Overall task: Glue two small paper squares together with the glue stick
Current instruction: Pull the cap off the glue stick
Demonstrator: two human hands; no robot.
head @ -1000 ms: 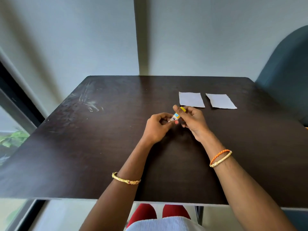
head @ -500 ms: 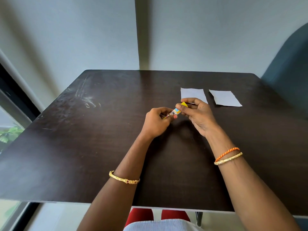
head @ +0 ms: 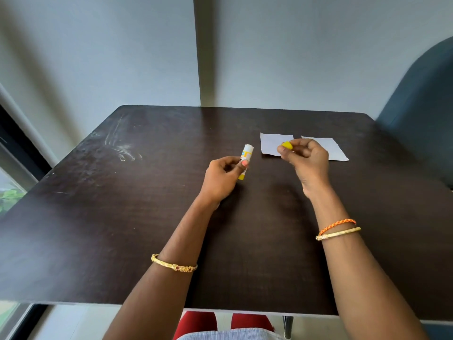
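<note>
left hand (head: 221, 177): fingers curled round the glue stick (head: 245, 161), thumb pressed on its label, holding it above the table
glue stick: uncapped, white glue end up and tilted slightly right, yellow base at the bottom below the thumb; label is blue, white and yellow, text too small to read
right hand (head: 306, 159): fingertips and thumb pinch the yellow cap (head: 286, 145), other fingers curled in; hand is raised over the table
cap: off the stick, well apart from it, to the right; sits in front of the near right corner of the left paper square (head: 272, 143) from this view
hands: apart, with bare dark table between them
left paper square: white, flat on the table, far right part of the top; right edge partly hidden by the right hand
right paper square (head: 335, 149): white, flat, just beside the first with a narrow gap; left part hidden behind the right hand
table (head: 122, 217): dark brown wood grain, pale scuff marks at the far left
wrists: gold bangle (head: 174, 264) on the left arm; orange braided band (head: 337, 225) and gold bangle (head: 338, 233) on the right arm
surroundings: grey wall behind, dark blue chair back (head: 421, 99) at right, window edge at left
near edge: red clothing on the knees visible below the table
</note>
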